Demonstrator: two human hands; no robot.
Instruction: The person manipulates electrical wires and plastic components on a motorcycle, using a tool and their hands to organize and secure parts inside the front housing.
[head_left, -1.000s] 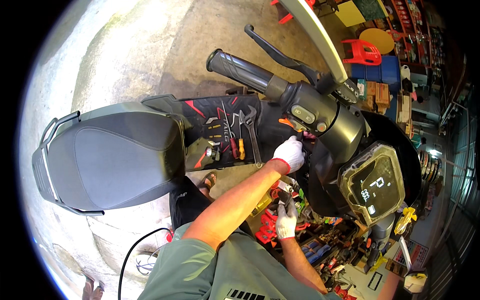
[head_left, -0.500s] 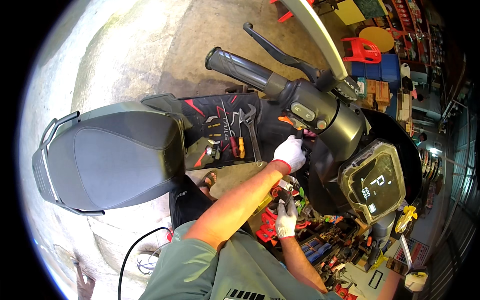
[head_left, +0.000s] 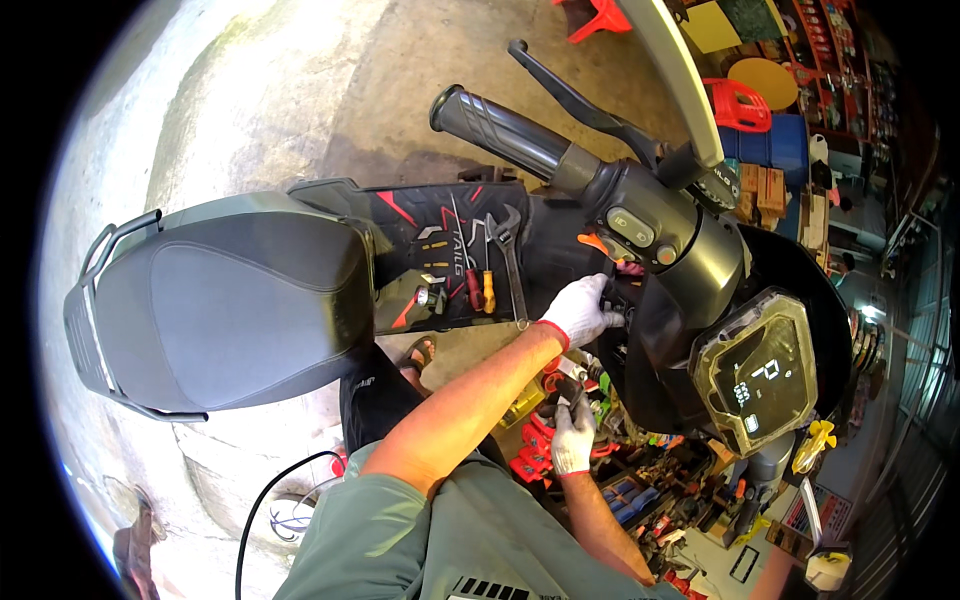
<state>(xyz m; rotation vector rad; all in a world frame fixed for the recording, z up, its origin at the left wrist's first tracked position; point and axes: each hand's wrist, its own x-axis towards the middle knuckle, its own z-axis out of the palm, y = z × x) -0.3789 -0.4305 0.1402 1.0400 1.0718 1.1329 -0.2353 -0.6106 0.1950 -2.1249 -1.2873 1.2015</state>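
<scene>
My left hand (head_left: 580, 312), in a white glove with a red cuff, reaches to the dark inner panel (head_left: 645, 345) of a scooter, below the handlebar. Its thumb and fingers are bent at small dark parts there; their tips and whatever they grip are hard to see. Lower down, my right hand (head_left: 573, 445), gloved alike, is closed round a dark handheld object (head_left: 569, 391) whose kind I cannot make out. Above the left hand are the switch housing (head_left: 640, 215) with an orange lever and the black handlebar grip (head_left: 500, 130).
On the footboard (head_left: 400, 290) lie an adjustable wrench (head_left: 511, 262), a red-handled screwdriver (head_left: 474, 291), a yellow-handled screwdriver (head_left: 489, 291) and small bits. The seat (head_left: 260, 300) is to the left, the lit display (head_left: 762, 375) to the right. Tools crowd the lower right, beside a yellow fan-like object (head_left: 815, 445).
My left hand has shifted slightly down on the panel, its thumb now showing apart from the fingers. The right hand keeps its hold. The scooter's front appears farther right in view.
</scene>
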